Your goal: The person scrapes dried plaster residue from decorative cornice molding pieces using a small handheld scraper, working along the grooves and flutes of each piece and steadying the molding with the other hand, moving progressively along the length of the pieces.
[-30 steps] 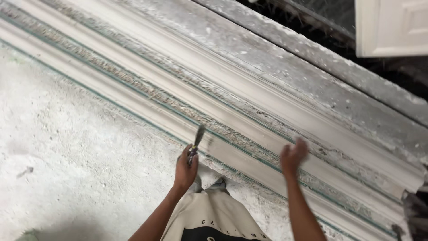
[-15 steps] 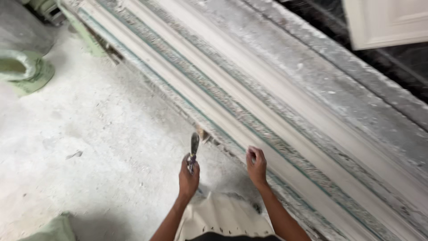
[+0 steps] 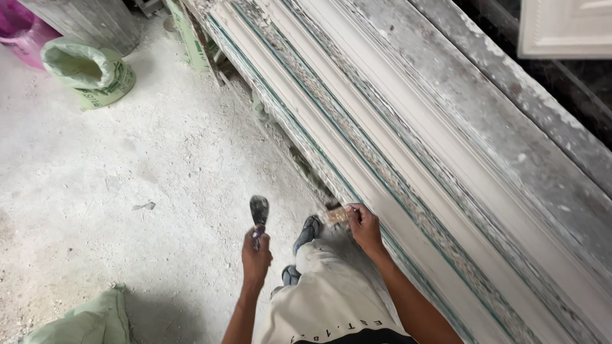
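My left hand [image 3: 255, 256] grips a small putty knife [image 3: 259, 213] by its handle, blade pointing up, held over the dusty floor. My right hand [image 3: 364, 224] holds a small tan brush or scrap [image 3: 337, 216] against the near edge of a long white plaster cornice mould [image 3: 408, 159] that runs diagonally across the view. The mould has raised ribs with green-edged, crusted grooves. My light trousers and dark shoes [image 3: 309, 230] show below the hands.
A green sack [image 3: 89, 71] with its top rolled open stands at the far left beside a grey drum [image 3: 89, 19] and a pink bucket [image 3: 22, 32]. Another green sack [image 3: 89, 322] lies at the bottom left. A white moulded panel [image 3: 564, 28] sits at the top right.
The view has swung left and back, revealing the sacks and floor. My right hand has dropped from the mould's ribs to its near edge. The left hand still holds the knife.
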Demonstrator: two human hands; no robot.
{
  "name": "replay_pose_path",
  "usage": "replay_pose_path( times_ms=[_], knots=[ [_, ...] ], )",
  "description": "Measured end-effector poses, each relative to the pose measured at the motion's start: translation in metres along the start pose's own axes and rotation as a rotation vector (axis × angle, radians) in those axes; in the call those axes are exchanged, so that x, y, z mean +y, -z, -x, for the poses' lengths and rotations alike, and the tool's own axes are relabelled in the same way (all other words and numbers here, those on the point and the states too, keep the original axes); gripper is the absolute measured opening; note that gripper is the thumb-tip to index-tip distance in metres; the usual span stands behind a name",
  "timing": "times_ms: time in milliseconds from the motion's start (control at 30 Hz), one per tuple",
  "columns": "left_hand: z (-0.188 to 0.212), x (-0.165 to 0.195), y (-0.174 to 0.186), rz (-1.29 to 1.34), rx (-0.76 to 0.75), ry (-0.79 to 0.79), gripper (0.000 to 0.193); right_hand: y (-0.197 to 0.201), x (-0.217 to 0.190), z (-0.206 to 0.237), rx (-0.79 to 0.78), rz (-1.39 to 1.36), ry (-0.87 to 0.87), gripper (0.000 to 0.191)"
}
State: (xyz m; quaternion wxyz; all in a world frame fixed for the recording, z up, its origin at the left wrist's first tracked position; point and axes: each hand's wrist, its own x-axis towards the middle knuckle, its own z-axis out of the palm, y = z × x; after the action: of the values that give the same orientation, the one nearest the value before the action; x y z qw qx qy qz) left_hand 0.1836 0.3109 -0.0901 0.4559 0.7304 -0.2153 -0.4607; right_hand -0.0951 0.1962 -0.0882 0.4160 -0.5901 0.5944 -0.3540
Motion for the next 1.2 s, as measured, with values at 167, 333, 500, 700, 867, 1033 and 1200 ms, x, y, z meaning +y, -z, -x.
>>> replay_pose_path(
  times_ms=[167, 333, 500, 700, 867, 1033, 1200],
  knots=[
    [-0.039, 0.016, -0.025, 0.008, -0.064, 0.027, 0.044, -0.020, 0.004, -0.080, 0.074, 0.021, 0.072, 0.024],
    [-0.106, 0.082, -0.050, 0.165, -0.127, 0.062, 0.043, -0.024, -0.017, -0.171, 0.030, -0.012, 0.036, 0.024],
    [-0.193, 0.157, -0.086, 0.129, -0.121, -0.070, 0.043, -0.010, -0.030, -0.257, 0.052, 0.057, 0.153, 0.024],
    [-0.291, 0.207, -0.135, 0.179, -0.252, -0.145, 0.047, 0.006, -0.021, -0.326, 0.230, 0.191, 0.256, 0.023],
    [-0.397, 0.266, -0.181, 0.198, -0.362, -0.288, 0.053, -0.003, -0.017, -0.390, 0.360, 0.436, 0.260, 0.030],
    [-0.498, 0.370, -0.238, 0.145, -0.447, -0.414, 0.055, -0.030, -0.038, -0.459, 0.455, 0.700, 0.075, 0.053],
    [-0.589, 0.435, -0.303, -0.068, -0.259, -0.417, 0.072, -0.049, -0.043, -0.493, 0.464, 0.731, -0.080, 0.058]
  ],
)
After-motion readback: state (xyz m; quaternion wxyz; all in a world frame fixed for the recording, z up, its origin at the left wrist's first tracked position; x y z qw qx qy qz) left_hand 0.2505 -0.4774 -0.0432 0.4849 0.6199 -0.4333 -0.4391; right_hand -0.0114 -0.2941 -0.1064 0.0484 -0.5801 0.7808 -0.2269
